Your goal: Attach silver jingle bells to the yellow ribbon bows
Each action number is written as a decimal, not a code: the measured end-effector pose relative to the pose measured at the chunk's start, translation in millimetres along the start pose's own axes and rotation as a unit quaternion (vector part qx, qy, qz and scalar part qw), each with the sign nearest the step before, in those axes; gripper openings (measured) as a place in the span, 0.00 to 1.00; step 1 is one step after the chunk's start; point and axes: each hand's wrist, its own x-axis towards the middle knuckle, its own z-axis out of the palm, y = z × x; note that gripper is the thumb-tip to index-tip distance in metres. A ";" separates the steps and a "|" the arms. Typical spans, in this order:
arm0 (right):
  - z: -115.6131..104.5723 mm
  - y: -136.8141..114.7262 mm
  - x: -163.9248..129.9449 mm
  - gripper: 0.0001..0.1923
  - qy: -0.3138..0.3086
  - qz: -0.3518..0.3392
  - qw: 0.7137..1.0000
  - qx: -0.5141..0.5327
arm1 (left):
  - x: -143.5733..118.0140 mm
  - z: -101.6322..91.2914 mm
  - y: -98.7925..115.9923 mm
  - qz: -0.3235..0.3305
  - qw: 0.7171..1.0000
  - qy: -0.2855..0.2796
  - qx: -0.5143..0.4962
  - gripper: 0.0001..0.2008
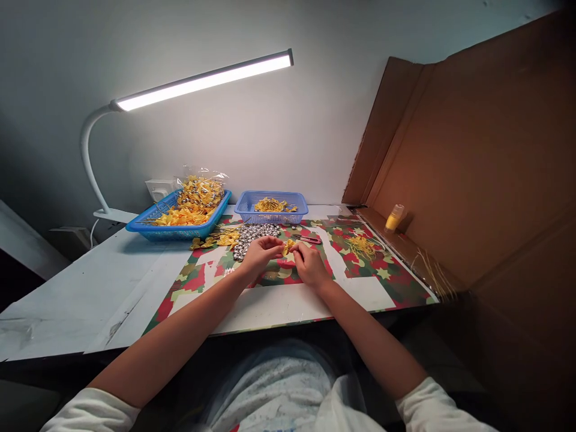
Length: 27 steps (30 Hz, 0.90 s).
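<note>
Left hand [261,253] and right hand [309,264] meeting over patterned mat [382,282], fingertips of both pinched on small yellow bow [288,245] held just above mat. Pile of silver beads [256,235] just beyond left hand; red-handled scissors [308,239] beside bow. Judged best: keep pinch tight at bow's middle, wrists resting on table [67,288], work under lamp [202,81].
</note>
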 end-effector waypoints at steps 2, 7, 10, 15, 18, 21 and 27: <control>0.9 1.0 0.0 0.10 0.001 0.002 1.000 0.000 | -0.6 0.5 0.4 0.004 1.000 0.001 0.000 0.15; 2.4 2.8 -0.7 0.11 0.001 0.005 1.000 0.003 | -0.7 0.0 -0.5 0.013 1.000 0.001 0.013 0.16; 2.9 3.0 -1.1 0.10 0.000 0.002 1.000 0.005 | -0.3 -0.4 -1.3 0.015 1.000 -0.002 0.011 0.16; 6.9 4.5 -1.7 0.10 0.010 0.009 1.000 0.000 | -1.0 0.7 -1.8 0.017 1.000 -0.008 -0.003 0.17; 10.4 5.6 -2.2 0.09 0.019 0.012 1.000 -0.005 | -0.9 1.2 -3.2 0.018 1.000 -0.006 0.002 0.17; 13.1 6.0 -2.5 0.09 0.031 0.014 0.999 -0.013 | -0.1 1.1 -5.3 0.019 1.000 -0.009 0.004 0.17; 14.8 3.9 -2.5 0.08 0.025 0.033 0.999 -0.033 | -0.2 2.1 -7.1 0.023 1.000 -0.009 0.007 0.19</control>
